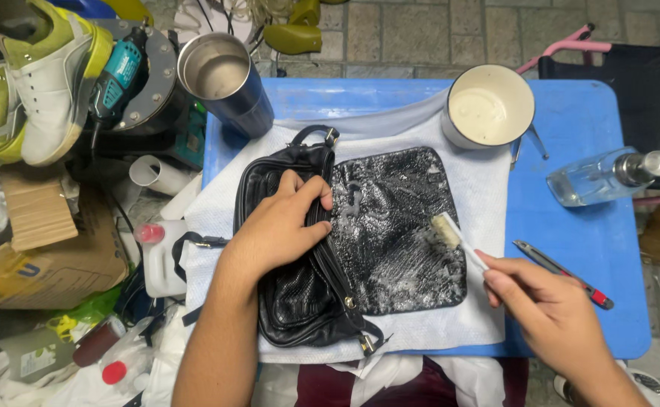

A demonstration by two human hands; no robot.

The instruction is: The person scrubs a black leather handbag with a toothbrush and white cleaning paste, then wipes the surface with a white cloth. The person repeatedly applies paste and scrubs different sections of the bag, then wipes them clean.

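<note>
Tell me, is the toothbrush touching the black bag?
Touching. The head view shows the bristles of the toothbrush, held by the right hand, pressed onto the soapy flap of the black bag, with no gap visible.

The bag (322, 249) is black, its flap glossy and crinkled with a scaly pattern and white foam smears. It lies on a white towel (480, 196) over a blue table (601, 226). The brush (458, 237) is white with pale bristles. 1 cup (224, 75) is steel with a dark blue wall; the mug (488, 105) is cream. The shoe (51, 83) is white and yellow-green.
</note>
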